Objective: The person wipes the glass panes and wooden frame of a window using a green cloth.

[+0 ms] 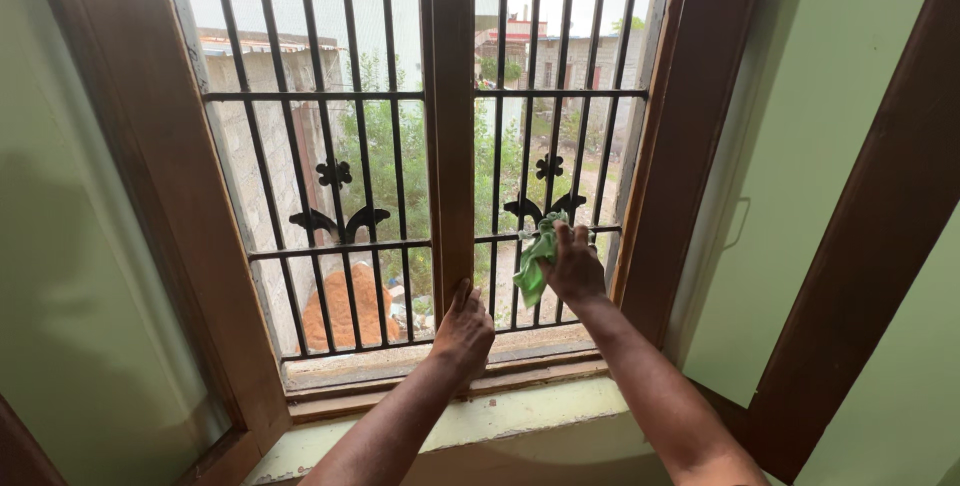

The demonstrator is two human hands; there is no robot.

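My right hand (573, 266) presses a crumpled green cloth (535, 261) against the black iron grille (545, 171) of the right window half, at the lower horizontal bar. My left hand (463, 331) rests against the foot of the brown wooden centre post (450, 126), fingers together, nothing in it. Both forearms reach up from the bottom of the view.
The brown wooden window frame (690, 146) holds two barred halves with black scroll ornaments (338, 216). A pale green sill (480, 416) lies below. Open wooden shutters (870, 236) stand at both sides against green walls. Outside are bushes, a block wall and a mound of reddish sand (345, 306).
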